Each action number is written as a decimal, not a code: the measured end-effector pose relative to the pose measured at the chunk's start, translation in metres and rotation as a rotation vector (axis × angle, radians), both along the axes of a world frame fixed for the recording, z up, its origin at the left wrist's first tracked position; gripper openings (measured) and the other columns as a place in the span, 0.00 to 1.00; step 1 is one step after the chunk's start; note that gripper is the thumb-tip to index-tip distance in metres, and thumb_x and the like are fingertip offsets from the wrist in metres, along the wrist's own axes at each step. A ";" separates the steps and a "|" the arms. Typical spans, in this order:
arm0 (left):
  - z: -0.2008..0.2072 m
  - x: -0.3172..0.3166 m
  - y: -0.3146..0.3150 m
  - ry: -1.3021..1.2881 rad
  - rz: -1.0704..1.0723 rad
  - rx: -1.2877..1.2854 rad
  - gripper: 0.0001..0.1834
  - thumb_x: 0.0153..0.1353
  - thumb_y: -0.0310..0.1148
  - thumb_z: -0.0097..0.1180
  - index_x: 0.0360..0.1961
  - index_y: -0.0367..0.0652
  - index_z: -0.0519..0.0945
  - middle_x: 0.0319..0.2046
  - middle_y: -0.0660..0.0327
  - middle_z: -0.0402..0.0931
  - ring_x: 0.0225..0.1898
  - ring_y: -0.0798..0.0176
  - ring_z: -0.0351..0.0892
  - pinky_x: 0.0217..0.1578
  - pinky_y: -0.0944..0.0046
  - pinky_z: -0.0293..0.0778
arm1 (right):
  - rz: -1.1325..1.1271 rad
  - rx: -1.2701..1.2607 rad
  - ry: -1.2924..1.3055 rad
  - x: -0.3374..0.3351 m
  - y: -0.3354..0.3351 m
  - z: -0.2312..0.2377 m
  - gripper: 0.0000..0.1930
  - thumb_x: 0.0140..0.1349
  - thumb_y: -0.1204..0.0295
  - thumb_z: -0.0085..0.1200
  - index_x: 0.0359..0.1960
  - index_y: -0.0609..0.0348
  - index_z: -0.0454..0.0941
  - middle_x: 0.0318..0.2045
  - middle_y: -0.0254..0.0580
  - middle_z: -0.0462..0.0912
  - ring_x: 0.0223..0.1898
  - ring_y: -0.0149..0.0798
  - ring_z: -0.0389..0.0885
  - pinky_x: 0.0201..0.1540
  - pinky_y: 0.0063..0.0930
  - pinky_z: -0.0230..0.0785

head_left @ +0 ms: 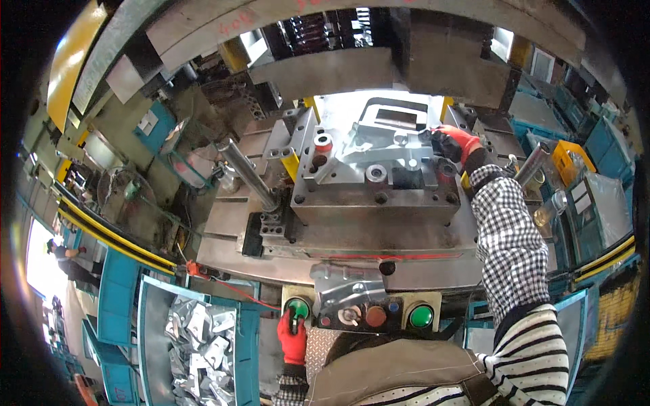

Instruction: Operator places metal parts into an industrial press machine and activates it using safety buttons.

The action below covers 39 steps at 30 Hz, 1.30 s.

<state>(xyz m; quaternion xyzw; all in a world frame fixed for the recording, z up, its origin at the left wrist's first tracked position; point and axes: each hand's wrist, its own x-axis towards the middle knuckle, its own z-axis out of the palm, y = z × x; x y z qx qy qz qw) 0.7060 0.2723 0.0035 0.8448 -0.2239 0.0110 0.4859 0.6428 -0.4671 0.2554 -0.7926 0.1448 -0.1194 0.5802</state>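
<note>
My left hand [293,338], in a red glove with dark fingertips, reaches the green push button [296,308] at the left of the control box, fingers stretched onto it. My right arm stretches forward over the press bed. The red-and-black gloved right hand [455,143] is closed at the right end of a shiny bent sheet-metal part [382,143], which lies on the steel die [376,206]; its fingertips are partly hidden. A second sheet-metal part [351,287] of like shape rests against the control box, behind its knobs.
A second green button [421,316] sits at the box's right. Steel guide posts [249,174] rise beside the die, under the press's upper block [332,71]. At left stands a blue bin [145,325] of metal pieces. A person [71,260] is far left.
</note>
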 end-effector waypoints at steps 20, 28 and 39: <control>-0.037 0.087 0.006 0.053 0.051 -0.042 0.40 0.57 0.30 0.72 0.70 0.32 0.70 0.67 0.42 0.72 0.68 0.42 0.70 0.71 0.49 0.64 | -0.124 -0.421 -0.073 -0.045 0.192 0.029 0.27 0.62 0.54 0.68 0.51 0.66 0.82 0.44 0.54 0.84 0.41 0.43 0.80 0.46 0.39 0.74; -0.107 0.110 0.044 0.708 -0.082 -0.009 0.60 0.44 0.40 0.84 0.73 0.27 0.61 0.67 0.47 0.70 0.68 0.52 0.69 0.68 0.57 0.67 | -0.035 -0.242 0.746 -0.311 0.290 -0.193 0.44 0.55 0.41 0.68 0.61 0.69 0.75 0.55 0.62 0.79 0.56 0.52 0.75 0.59 0.44 0.68; -0.113 0.105 0.026 0.575 0.032 0.083 0.56 0.41 0.34 0.82 0.70 0.30 0.64 0.56 0.48 0.72 0.54 0.53 0.69 0.52 0.57 0.67 | -0.518 -0.277 0.736 -0.316 0.368 -0.332 0.51 0.46 0.33 0.71 0.60 0.66 0.76 0.55 0.65 0.82 0.59 0.61 0.79 0.61 0.53 0.73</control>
